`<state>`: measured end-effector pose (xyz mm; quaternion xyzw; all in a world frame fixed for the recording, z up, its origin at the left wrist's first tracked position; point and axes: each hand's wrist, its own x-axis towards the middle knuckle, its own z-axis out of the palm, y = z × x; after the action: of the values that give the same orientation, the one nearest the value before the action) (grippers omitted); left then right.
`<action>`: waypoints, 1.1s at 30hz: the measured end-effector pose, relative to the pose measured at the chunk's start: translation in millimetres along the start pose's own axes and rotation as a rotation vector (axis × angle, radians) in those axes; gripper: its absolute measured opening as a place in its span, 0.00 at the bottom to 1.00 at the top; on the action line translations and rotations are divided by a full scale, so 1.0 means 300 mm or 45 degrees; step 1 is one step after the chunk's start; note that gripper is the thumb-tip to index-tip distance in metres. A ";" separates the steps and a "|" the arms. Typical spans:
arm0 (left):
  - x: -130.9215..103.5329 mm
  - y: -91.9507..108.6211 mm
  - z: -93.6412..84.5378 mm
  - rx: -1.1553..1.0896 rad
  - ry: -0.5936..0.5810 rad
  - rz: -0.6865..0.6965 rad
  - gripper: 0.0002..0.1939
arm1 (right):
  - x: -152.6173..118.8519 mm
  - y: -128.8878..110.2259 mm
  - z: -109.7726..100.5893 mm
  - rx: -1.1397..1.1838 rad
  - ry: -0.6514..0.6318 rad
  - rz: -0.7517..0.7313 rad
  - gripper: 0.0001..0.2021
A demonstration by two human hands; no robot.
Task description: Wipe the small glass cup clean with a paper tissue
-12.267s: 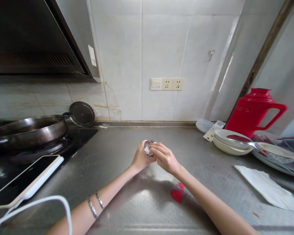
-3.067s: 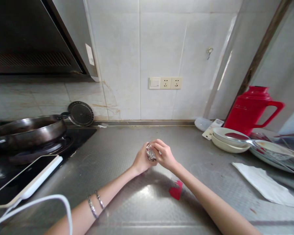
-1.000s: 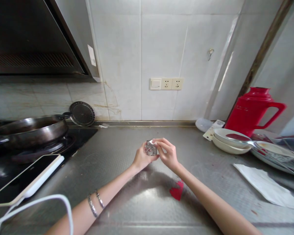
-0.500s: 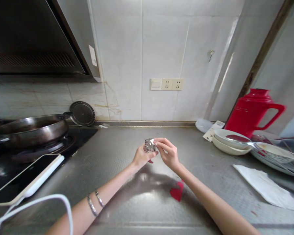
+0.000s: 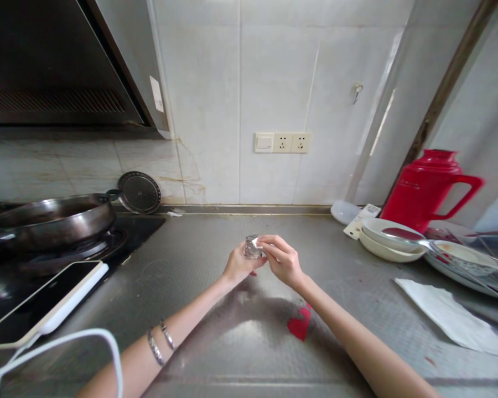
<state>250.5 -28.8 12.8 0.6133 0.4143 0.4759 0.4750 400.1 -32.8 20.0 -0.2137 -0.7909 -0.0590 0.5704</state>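
My left hand (image 5: 236, 264) is wrapped round a small clear glass container (image 5: 251, 251), held above the metal counter at the middle of the view. From the right, my right hand (image 5: 287, 261) pinches a small white piece (image 5: 255, 242) that looks like folded tissue, against the upper face of the glass. Whether the white piece reaches inside the glass I cannot tell. Two silver bracelets circle my left forearm. On the counter below my right wrist is a red patch (image 5: 299, 324).
At left, a steel pan (image 5: 53, 221) stands on the stove beside a phone (image 5: 41, 301) with a white cable (image 5: 78, 333). To the right are a red thermos jug (image 5: 423, 190), stacked bowls (image 5: 390, 251) with utensils, and a white paper sheet (image 5: 452, 315). A tiled wall closes the back.
My right hand and the white piece have shifted slightly left across the top of the glass. My left hand keeps its hold almost unmoved.
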 end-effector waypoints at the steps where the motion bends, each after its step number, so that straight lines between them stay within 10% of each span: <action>1: 0.003 -0.004 -0.002 0.052 0.023 0.004 0.26 | -0.002 -0.002 0.001 -0.011 -0.023 -0.044 0.14; 9: -0.002 -0.031 -0.013 0.601 0.159 0.256 0.25 | 0.007 0.002 -0.009 -0.183 -0.375 -0.273 0.17; 22: 0.015 -0.021 -0.022 -0.052 -0.154 -0.088 0.28 | 0.006 0.039 0.010 -0.073 0.195 0.581 0.14; 33: 0.012 -0.017 -0.029 -0.308 -0.273 -0.375 0.27 | -0.056 0.068 0.085 0.140 0.133 0.906 0.19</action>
<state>242.6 -22.6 9.3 0.5318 0.3864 0.3795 0.6510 390.3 -10.5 -7.4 -0.4414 -0.6387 0.1750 0.6054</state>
